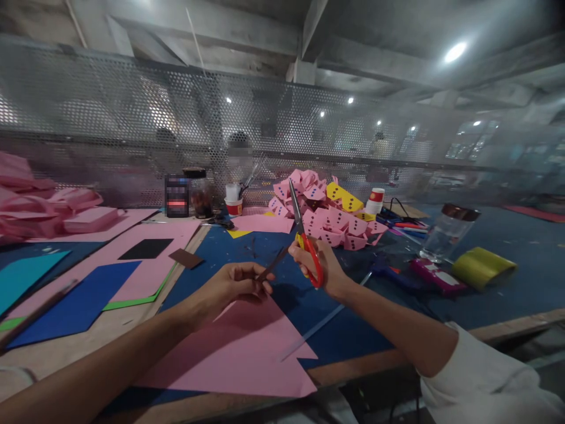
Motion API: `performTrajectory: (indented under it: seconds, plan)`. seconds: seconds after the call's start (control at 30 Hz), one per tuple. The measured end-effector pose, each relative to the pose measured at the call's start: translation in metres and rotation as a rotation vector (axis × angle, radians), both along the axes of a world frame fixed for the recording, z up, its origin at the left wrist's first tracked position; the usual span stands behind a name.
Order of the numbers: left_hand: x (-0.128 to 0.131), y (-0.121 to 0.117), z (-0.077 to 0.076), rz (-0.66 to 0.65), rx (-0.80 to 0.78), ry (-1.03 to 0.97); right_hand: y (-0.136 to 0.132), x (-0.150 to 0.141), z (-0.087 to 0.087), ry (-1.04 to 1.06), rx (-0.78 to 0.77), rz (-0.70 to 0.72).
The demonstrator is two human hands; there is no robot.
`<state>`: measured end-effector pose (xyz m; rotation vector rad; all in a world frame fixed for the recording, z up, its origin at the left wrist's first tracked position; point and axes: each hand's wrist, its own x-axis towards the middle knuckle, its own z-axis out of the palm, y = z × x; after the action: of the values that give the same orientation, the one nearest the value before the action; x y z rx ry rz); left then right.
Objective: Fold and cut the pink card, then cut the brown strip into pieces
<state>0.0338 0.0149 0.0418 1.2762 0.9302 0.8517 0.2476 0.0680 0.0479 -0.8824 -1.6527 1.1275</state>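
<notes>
My left hand (241,282) pinches one end of a narrow dark brown strip (274,264) above the table. The strip slants up towards my right hand (324,265); whether the right fingertips touch it I cannot tell. Wrapped in my right hand are scissors (296,206) with red and yellow handles, their blades together and pointing up. Under my left hand and forearm lies a large pink sheet (229,359) at the table's front edge. A long translucent strip (326,318) lies partly over that sheet and runs beneath my right forearm.
Beyond my hands is a heap of pink pieces with dark dots (335,221). Blue sheets (83,300) and a brown piece (186,258) lie left. A clear jar (448,232), yellow roll (484,268) and magenta object (436,277) are right. A perforated metal screen (132,118) stands behind.
</notes>
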Motion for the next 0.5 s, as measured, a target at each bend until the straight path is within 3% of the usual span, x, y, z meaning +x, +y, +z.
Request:
performTrajectory:
  seconds: [0.2, 0.5]
  plan:
    - [0.0011, 0.0008, 0.0008, 0.017, 0.003, -0.027, 0.0002, -0.0009, -0.0004, 0.010, -0.005, -0.028]
    - [-0.0070, 0.0077, -0.0017, 0.246, 0.066, -0.133, 0.0014, -0.0011, -0.0045, 0.007, -0.044, 0.014]
